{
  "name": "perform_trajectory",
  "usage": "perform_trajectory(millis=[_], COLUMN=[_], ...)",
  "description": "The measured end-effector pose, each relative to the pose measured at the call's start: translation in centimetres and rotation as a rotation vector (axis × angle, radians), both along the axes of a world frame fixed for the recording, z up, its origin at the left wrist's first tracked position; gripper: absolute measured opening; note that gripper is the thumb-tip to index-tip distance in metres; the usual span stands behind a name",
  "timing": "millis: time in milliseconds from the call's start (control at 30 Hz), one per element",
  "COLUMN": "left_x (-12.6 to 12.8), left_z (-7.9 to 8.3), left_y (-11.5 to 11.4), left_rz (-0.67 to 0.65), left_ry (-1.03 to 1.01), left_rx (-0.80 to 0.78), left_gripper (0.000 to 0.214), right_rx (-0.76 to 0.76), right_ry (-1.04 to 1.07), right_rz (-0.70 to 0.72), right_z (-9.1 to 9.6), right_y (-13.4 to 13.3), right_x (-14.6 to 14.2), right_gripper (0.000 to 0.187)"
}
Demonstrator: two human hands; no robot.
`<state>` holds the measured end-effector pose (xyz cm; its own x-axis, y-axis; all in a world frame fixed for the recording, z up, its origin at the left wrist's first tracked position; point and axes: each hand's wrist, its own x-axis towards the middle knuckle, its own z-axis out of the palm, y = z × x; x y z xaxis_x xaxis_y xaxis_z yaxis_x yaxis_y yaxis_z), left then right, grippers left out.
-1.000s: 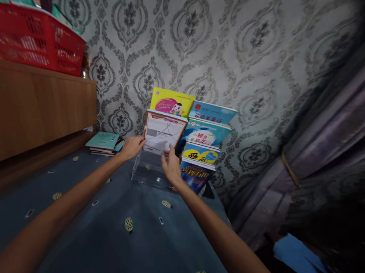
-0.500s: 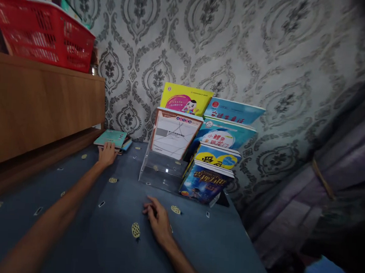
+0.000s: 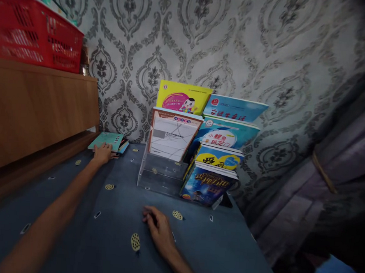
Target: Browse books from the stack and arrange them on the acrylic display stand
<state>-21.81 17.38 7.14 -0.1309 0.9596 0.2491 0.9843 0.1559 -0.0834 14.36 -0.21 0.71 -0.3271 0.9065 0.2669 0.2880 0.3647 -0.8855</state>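
Observation:
My left hand (image 3: 103,152) is at the near edge of a teal book (image 3: 107,139) lying on top of a small stack of books (image 3: 123,146). Its fingers rest on the cover and its thumb is hidden, closed on the edge as far as I can see. My right hand (image 3: 160,228) is loosely curled over the blue tablecloth, holding nothing, with thumb and fingers apart. Beyond it stands a clear acrylic book rack (image 3: 159,180). A white-covered book with a brown border (image 3: 172,136) and a yellow book (image 3: 183,96) stand in its left side.
The rack's right side holds several books, including a dark blue one (image 3: 204,185) in front. A wooden cabinet (image 3: 41,111) bearing a red basket (image 3: 37,33) stands at the left. Patterned wallpaper is behind, and a tied curtain (image 3: 320,161) hangs at the right.
The teal book has shifted slightly left over the books beneath it, with my left hand on it. My right hand stays nearly in place. The whole view has shifted a little.

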Motion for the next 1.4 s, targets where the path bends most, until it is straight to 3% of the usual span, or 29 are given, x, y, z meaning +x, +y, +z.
perform_trajectory(millis=[367,567,800,933,1067,1200,1400], left_x=[1.0,1.1,1.3,1.4,1.8,2.5,2.7], left_z=[1.4,1.9,0.2,-1.2,-2.1,-2.2,-1.8], left_y=[0.1,-1.9,-5.6,-5.5,-4.7,-5.3,-7.9], left_rz=[-0.061,-0.115,-0.202,-0.172,-0.106,-0.079,-0.112], left_ry=[0.121,0.162,0.218,0.188,0.208,0.233,0.235], left_rx=[0.029,0.017,0.03,0.042,-0.006,-0.055,-0.155], left_gripper=[0.039,0.04,0.041,0.064,0.073,0.073,0.07], right_rx=[0.023,0.004,0.028,0.012,0.02,0.036,0.042], right_ry=[-0.043,-0.067,-0.028,-0.029,-0.026,-0.034,-0.021], right_rz=[-0.028,-0.009,0.014,0.013,0.009,0.0,0.024], right_z=[-0.6,-0.3,0.1,0.0,0.0,0.1,0.0], right_y=[-0.1,-0.1,0.0,-0.1,-0.2,-0.1,0.1], right_x=[0.1,0.2,0.0,-0.1,0.0,0.0,0.0], right_gripper=[0.037,0.038,0.035,0.036,0.036,0.034,0.034])
